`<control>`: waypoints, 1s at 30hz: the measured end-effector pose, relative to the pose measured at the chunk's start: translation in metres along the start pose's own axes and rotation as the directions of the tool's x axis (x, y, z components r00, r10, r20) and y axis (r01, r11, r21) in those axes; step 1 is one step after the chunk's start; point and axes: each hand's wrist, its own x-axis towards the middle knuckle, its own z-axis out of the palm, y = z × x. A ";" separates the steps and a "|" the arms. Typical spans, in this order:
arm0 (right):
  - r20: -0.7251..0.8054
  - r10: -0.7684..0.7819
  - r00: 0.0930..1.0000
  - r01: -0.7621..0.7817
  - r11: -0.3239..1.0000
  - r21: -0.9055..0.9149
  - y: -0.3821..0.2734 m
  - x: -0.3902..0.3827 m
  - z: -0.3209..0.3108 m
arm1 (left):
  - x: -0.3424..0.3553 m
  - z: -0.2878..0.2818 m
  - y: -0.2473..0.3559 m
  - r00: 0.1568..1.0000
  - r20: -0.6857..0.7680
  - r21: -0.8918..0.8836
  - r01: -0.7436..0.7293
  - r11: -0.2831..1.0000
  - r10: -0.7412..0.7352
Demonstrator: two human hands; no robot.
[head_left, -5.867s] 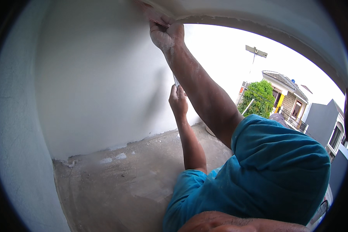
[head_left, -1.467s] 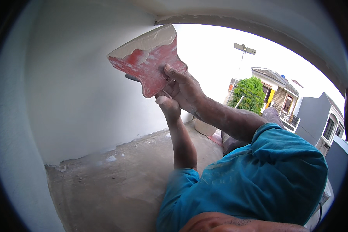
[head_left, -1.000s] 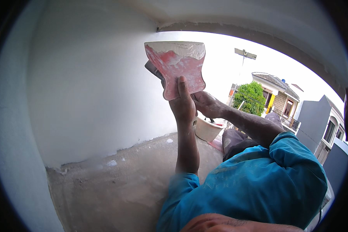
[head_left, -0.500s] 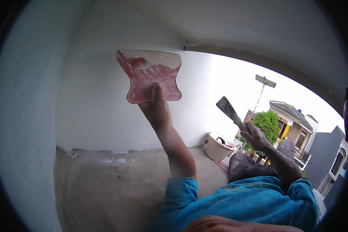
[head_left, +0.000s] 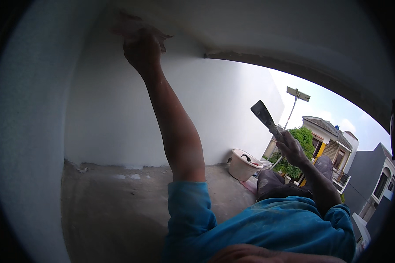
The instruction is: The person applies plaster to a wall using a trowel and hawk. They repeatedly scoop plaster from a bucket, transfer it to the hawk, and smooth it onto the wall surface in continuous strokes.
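Stretched far up, my left hand (head_left: 142,50) is closed around a red plastic putty spreader (head_left: 128,24). The spreader is blurred and lies close to the upper part of the white wall (head_left: 105,105), near the ceiling. Whether its edge touches the surface I cannot tell, and my fist hides part of it. Lower and to the right, my right hand (head_left: 292,149) grips the handle of a putty knife (head_left: 263,115). Its dark, stained blade points up and left, apart from the wall.
A whitish bucket (head_left: 240,170) with tools in it stands by the foot of the wall, on a rough grey floor (head_left: 105,206). Overhead, a ceiling beam (head_left: 267,62) crosses above the opening on the right. Outside are a tree (head_left: 300,138), houses and a lamp pole.
My left hand has swept up and left with the spreader, from the middle of the wall to near the ceiling. My right hand with the putty knife has barely moved.
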 end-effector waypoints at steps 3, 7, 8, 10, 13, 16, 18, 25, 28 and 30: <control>0.011 -0.003 1.000 0.004 0.999 -0.045 0.005 -0.002 0.002 | 0.009 0.013 -0.005 0.988 -0.114 -0.108 -0.121 0.987 0.108; 0.012 0.079 0.997 -0.079 0.997 0.007 0.005 -0.002 0.008 | 0.038 0.023 -0.019 0.902 -0.151 0.344 -0.335 0.877 0.403; 0.011 0.086 0.996 -0.087 0.996 0.027 0.005 0.001 0.010 | 0.063 0.023 -0.044 0.782 -0.107 0.625 -0.427 0.653 0.614; 0.021 0.079 0.997 -0.079 0.997 0.002 0.012 0.000 0.013 | 0.071 0.030 -0.051 0.752 0.042 0.797 -0.422 0.432 0.658; 0.032 0.153 0.988 -0.155 0.987 0.040 0.015 -0.005 0.016 | 0.060 0.042 -0.023 0.882 0.148 0.781 -0.382 0.494 0.447; 0.045 0.164 0.985 -0.166 0.985 0.054 0.010 -0.005 0.015 | 0.070 0.052 -0.022 0.826 0.214 0.841 -0.427 0.332 0.521; 0.056 0.209 0.976 -0.213 0.974 0.080 -0.007 -0.006 0.011 | 0.089 0.065 -0.036 0.849 0.183 0.834 -0.401 0.379 0.496; 0.067 0.296 0.953 -0.304 0.939 0.164 -0.004 -0.012 0.001 | 0.106 0.106 -0.033 0.936 0.099 0.528 -0.338 0.779 0.339; 0.019 0.275 0.961 -0.273 0.940 0.203 0.004 -0.008 0.007 | 0.060 0.074 0.002 0.944 0.078 0.195 -0.329 0.924 0.319; -0.005 0.283 0.959 -0.275 0.934 0.228 0.015 -0.007 0.010 | 0.029 0.049 0.006 0.953 0.057 -0.036 -0.296 0.955 0.297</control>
